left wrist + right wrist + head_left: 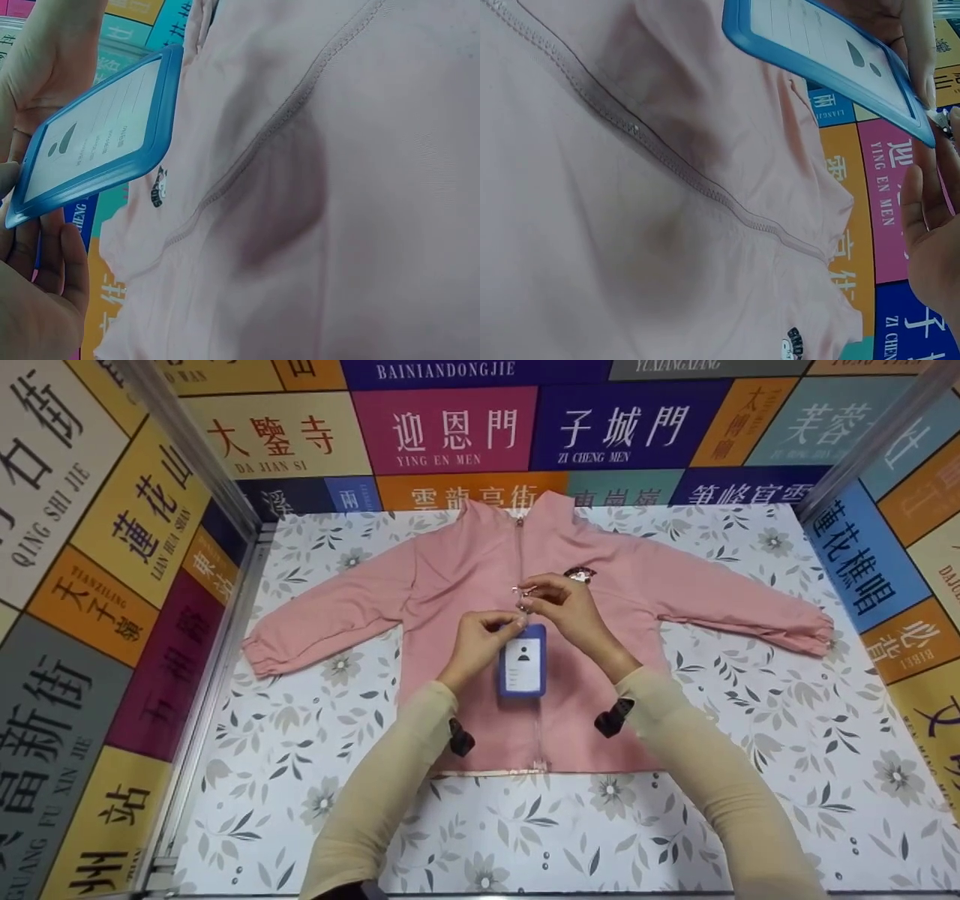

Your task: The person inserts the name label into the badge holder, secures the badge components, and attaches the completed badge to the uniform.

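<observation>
A blue-framed ID badge holder [523, 679] with a white card hangs upright over the front of a pink zip jacket [457, 682]. My left hand [480, 639] pinches its top edge between thumb and finger. Just above, the fingers of my right hand [564, 606] pinch a small metal clip [522, 594] at the top of the holder. In the left wrist view, the holder [97, 135] is tilted above the cloth and casts a shadow on it. The clip [943, 124] shows at the holder's end in the right wrist view, partly covered by fingers.
Under the jacket lies a white tabletop [247, 810] with a leaf print. Both sleeves spread outward, and a small dark patch [580, 575] marks the chest. Panels with Chinese lettering [457, 431] stand behind and on both sides, joined by metal posts [199, 442].
</observation>
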Demonstrator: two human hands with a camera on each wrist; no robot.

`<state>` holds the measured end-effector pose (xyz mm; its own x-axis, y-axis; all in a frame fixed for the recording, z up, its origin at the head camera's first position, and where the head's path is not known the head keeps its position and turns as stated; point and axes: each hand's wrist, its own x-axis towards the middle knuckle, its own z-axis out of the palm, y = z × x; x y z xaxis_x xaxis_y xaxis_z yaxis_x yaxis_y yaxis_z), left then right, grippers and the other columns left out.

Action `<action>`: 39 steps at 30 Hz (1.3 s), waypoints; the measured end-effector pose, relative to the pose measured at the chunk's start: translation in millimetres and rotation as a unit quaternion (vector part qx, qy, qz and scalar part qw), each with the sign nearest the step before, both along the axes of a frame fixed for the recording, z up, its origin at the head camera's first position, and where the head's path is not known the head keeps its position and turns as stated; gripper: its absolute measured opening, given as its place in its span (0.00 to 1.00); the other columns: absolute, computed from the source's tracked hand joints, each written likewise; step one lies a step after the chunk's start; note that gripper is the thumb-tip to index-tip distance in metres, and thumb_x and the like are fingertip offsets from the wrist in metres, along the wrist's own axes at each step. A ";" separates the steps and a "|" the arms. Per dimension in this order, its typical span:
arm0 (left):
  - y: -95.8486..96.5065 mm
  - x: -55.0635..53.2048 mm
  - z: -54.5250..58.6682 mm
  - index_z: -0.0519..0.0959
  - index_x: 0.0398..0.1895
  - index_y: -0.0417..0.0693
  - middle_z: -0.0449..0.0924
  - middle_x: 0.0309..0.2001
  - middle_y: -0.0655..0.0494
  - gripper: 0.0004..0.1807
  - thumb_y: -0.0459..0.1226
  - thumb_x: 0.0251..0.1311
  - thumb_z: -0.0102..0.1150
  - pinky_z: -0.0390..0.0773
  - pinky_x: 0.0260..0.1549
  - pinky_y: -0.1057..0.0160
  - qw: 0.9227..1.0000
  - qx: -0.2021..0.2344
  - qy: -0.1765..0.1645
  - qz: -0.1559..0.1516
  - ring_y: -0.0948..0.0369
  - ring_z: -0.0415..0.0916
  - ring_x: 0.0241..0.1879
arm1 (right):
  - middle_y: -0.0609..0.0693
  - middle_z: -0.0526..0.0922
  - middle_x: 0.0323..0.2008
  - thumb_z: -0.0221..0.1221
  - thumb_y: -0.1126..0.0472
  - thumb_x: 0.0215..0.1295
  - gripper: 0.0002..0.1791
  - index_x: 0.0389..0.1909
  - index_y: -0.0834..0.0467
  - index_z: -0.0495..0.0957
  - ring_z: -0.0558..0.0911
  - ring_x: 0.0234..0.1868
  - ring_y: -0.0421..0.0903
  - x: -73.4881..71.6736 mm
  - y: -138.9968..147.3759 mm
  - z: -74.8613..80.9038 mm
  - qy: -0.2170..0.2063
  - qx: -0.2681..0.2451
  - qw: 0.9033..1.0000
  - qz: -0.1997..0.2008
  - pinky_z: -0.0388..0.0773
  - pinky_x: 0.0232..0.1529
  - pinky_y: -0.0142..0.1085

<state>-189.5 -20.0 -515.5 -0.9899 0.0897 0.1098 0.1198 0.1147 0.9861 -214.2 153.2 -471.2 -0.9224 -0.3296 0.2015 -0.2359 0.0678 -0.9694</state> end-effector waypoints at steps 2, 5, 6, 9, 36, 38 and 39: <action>-0.3 0.2 -1.5 0.88 0.38 0.40 0.89 0.38 0.43 0.08 0.35 0.57 0.69 0.77 0.34 0.74 1.000 0.001 -0.003 0.001 0.70 0.80 0.32 | 0.55 0.89 0.38 0.63 0.68 0.64 0.16 0.51 0.71 0.79 0.86 0.36 0.39 2.0 -1.8 2.3 0.000 -0.001 1.000 -0.006 0.82 0.42 0.30; -0.5 0.6 -2.9 0.88 0.38 0.40 0.89 0.38 0.43 0.08 0.34 0.57 0.69 0.78 0.34 0.73 1.000 0.003 -0.005 -0.001 0.72 0.80 0.31 | 0.60 0.88 0.40 0.63 0.68 0.64 0.15 0.49 0.72 0.80 0.86 0.35 0.39 2.3 -3.3 1.8 0.000 -0.002 1.000 -0.016 0.82 0.41 0.30; -0.5 0.9 -3.1 0.88 0.38 0.39 0.89 0.38 0.43 0.08 0.34 0.57 0.69 0.78 0.34 0.73 1.000 0.003 -0.005 -0.001 0.72 0.80 0.31 | 0.61 0.88 0.40 0.63 0.68 0.64 0.15 0.49 0.72 0.81 0.86 0.35 0.39 2.1 -3.7 1.2 -0.002 -0.005 1.000 -0.018 0.82 0.41 0.30; -0.2 1.2 -4.3 0.88 0.38 0.39 0.89 0.39 0.43 0.08 0.34 0.57 0.68 0.79 0.35 0.73 1.000 0.000 -0.004 -0.002 0.72 0.80 0.32 | 0.62 0.88 0.41 0.62 0.69 0.64 0.13 0.47 0.71 0.82 0.87 0.34 0.40 1.4 -4.0 -0.7 -0.002 -0.015 1.000 -0.022 0.83 0.39 0.31; -47.3 -27.3 -40.5 0.87 0.40 0.40 0.89 0.37 0.47 0.10 0.38 0.63 0.63 0.80 0.36 0.68 0.990 -0.130 -0.044 0.037 0.63 0.80 0.33 | 0.74 0.83 0.43 0.60 0.72 0.64 0.13 0.47 0.74 0.80 0.85 0.31 0.43 -29.7 -40.8 -64.5 -0.123 -0.026 0.988 -0.085 0.85 0.35 0.34; -53.7 -34.0 -37.8 0.87 0.40 0.41 0.88 0.36 0.48 0.10 0.38 0.64 0.62 0.80 0.37 0.67 0.986 -0.158 -0.034 0.048 0.61 0.80 0.33 | 0.73 0.84 0.44 0.60 0.71 0.64 0.12 0.47 0.73 0.81 0.84 0.31 0.42 -36.2 -44.4 -73.6 -0.124 -0.021 0.987 -0.101 0.85 0.35 0.33; -56.8 -37.4 -36.1 0.87 0.40 0.42 0.88 0.36 0.48 0.10 0.38 0.64 0.61 0.80 0.39 0.66 0.983 -0.172 -0.030 0.054 0.61 0.81 0.34 | 0.72 0.84 0.43 0.61 0.71 0.64 0.12 0.46 0.72 0.82 0.84 0.31 0.42 -38.6 -46.3 -77.3 -0.123 -0.019 0.986 -0.111 0.84 0.34 0.32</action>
